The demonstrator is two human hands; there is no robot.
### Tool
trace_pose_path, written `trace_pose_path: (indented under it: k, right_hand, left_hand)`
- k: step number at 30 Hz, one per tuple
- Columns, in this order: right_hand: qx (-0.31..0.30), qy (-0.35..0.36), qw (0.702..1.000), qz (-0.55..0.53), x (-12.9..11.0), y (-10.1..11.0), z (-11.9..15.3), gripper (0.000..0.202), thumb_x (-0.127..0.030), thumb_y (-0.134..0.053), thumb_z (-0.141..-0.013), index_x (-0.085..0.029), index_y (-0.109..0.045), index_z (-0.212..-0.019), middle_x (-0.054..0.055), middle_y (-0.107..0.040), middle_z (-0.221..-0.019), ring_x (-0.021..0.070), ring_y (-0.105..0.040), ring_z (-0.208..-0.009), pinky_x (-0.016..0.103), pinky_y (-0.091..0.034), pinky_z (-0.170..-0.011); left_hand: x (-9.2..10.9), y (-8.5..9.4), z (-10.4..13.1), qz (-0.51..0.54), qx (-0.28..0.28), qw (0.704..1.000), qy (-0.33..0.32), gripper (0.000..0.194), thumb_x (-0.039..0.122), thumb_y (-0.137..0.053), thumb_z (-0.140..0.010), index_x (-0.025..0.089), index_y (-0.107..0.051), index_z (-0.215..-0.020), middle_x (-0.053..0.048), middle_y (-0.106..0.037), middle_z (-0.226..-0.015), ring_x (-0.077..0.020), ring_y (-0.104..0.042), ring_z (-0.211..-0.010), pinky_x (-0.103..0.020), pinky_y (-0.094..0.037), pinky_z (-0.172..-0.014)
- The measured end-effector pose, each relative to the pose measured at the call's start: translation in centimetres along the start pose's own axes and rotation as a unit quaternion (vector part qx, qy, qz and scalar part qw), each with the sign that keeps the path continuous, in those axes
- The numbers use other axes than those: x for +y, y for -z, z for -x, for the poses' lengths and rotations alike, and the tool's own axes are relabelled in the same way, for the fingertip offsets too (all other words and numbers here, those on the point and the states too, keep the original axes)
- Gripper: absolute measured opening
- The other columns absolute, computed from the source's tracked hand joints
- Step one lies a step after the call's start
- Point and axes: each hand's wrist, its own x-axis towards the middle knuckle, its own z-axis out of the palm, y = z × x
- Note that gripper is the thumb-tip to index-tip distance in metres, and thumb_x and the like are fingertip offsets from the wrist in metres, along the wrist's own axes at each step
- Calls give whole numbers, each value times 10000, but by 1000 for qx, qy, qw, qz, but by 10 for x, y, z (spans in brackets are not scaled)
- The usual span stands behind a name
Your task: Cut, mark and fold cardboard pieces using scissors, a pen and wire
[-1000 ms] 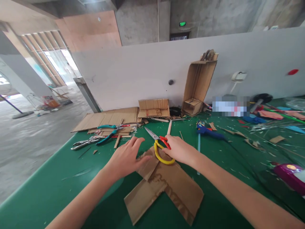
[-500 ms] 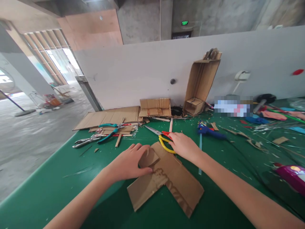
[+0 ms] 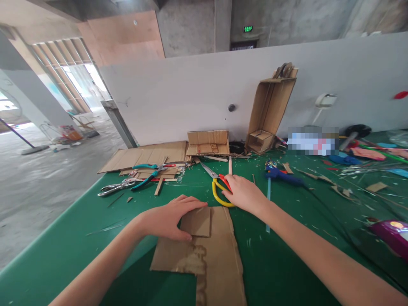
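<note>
My left hand (image 3: 172,219) spans a small square piece of cardboard (image 3: 198,223), with its fingers along the far edge and the thumb near the lower corner. That square lies on top of a larger, L-shaped cardboard sheet (image 3: 219,259) with brown print, flat on the table. In my right hand (image 3: 244,193) is a pair of scissors (image 3: 219,182) with one red and one yellow handle. The blades are slightly apart and point away to the left. They sit just beyond the far edge of the large sheet, and my palm hides part of the red handle.
Teal-handled pliers (image 3: 149,174) and silver pliers (image 3: 116,187) lie to the left beside cardboard scraps. A blue glue gun (image 3: 283,176) with its cable rests on the right. A tall cardboard box (image 3: 270,110) leans on the white partition (image 3: 178,93). A purple object (image 3: 390,236) stands at right.
The large cardboard sheet has turned and come nearer, its long part now pointing toward me. The small square has turned with it under my left hand. The scissors have shifted slightly right.
</note>
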Motion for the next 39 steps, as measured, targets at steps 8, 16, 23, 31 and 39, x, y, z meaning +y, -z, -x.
trace_pose_path:
  k: [8,16,23,31,39]
  right_hand:
    - [-14,-12,998,57,4,-2,-3,258,-176,-450,-849,-104,-568,-1068,162,-638,-943,262,-623,-851,331,-459,-667]
    - [33,-36,995,82,-6,1,3,452,-75,-427,-775,-44,-410,-1226,218,-598,-1004,271,-635,-777,315,-428,-580]
    - [108,-95,970,-196,2,14,11,246,-372,-560,-759,-211,-415,-873,23,-625,-708,165,-571,-585,252,-396,-526]
    - [78,-85,958,-261,7,0,24,280,-448,-577,-736,-226,-432,-825,13,-623,-730,152,-562,-584,243,-378,-507]
    - [37,-118,979,-164,6,-13,13,335,-418,-612,-735,-228,-525,-997,53,-676,-899,219,-630,-735,270,-388,-557]
  left_hand:
    - [-18,10,8,20,88,995,49,694,221,-568,-722,253,-365,-1385,-86,-474,-1349,-271,-441,-1219,-372,-374,-997]
    - [-26,18,9,-86,105,986,95,633,349,-594,-734,263,-426,-1338,-95,-437,-1326,-322,-354,-1255,-454,-283,-1033]
    - [4,-7,-6,-175,140,970,99,532,672,-550,-697,172,-620,-863,-93,-568,-868,-292,-505,-881,-415,-386,-800]
    - [2,-15,-15,-118,97,985,86,566,703,-574,-656,182,-532,-871,-57,-538,-937,-264,-489,-912,-384,-385,-815]
    - [-28,-2,-3,-172,113,975,88,479,524,-517,-814,256,-491,-1209,-80,-508,-1179,-291,-452,-1120,-452,-302,-978]
